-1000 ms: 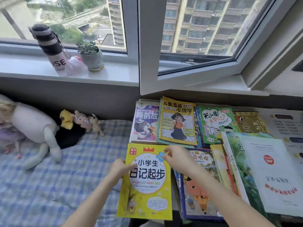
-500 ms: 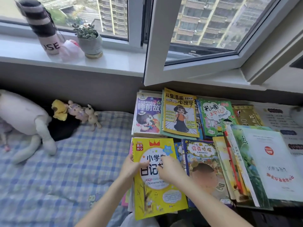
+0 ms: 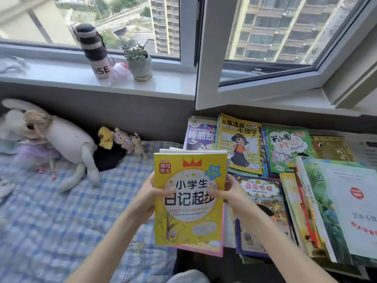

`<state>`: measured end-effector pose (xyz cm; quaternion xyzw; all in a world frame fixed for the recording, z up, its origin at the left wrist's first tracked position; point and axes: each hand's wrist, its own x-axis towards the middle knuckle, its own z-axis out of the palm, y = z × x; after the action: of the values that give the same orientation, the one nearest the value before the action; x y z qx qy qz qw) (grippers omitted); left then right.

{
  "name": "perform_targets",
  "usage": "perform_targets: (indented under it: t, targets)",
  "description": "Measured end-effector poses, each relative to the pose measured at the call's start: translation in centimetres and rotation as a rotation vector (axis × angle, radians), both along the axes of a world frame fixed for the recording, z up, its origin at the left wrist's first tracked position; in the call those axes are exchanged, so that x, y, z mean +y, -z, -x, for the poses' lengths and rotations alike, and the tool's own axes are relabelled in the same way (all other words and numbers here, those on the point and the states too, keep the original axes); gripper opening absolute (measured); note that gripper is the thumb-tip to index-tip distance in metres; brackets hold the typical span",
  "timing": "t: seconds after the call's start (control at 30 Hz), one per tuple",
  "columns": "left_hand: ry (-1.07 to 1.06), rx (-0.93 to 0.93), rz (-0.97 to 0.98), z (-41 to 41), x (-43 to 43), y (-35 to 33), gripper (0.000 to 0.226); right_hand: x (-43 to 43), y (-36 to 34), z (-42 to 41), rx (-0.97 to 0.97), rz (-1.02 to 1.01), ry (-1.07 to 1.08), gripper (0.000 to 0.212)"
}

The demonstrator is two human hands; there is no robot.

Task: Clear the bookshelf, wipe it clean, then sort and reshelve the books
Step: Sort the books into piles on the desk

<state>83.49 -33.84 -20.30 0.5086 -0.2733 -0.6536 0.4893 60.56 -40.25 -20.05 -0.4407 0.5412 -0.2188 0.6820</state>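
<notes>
Over the checked bedspread, your left hand and right hand grip the yellow book upright by its sides; laid-out books lie rightward, nearer your right.

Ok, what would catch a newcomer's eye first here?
The bright yellow book at centre, held up by the left hand and right hand. Right of it, a spread of colourful books lies below the open window; a plush rabbit lies on the checked bedspread at left.
</notes>
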Motion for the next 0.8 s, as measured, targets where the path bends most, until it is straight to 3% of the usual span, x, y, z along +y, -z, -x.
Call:
perform_targets:
  t: [0.1, 0.3, 0.37, 0.47, 0.6, 0.8]
  targets:
    - [-0.064, -0.094, 0.085, 0.0, -0.7, -0.5, 0.069, -0.1, -0.6, -0.1, 0.015, 0.197, 0.054, 0.051]
    - [-0.013, -0.264, 0.087, 0.6, -0.6, 1.0, 0.06, 0.8, 0.3, 0.7, 0.085, 0.316, -0.033, 0.051]
    - [0.016, -0.289, 0.082, 1.2, -0.8, 0.7, 0.062, 0.8, 0.7, 1.0, 0.08, 0.311, -0.053, 0.056]
    - [0.059, -0.266, 0.118, 1.5, -1.2, -0.5, 0.089, 0.4, -0.1, 1.4, 0.006, 0.215, -0.032, 0.067]
    - [0.112, -0.161, 0.191, 1.1, -1.6, -1.9, 0.092, -0.7, -1.4, 2.5, -0.046, 0.227, -0.07, 0.071]
    - [0.037, -0.312, 0.094, 1.8, -1.8, 0.6, 0.088, -0.1, 0.2, 0.7, 0.067, 0.235, -0.098, 0.048]
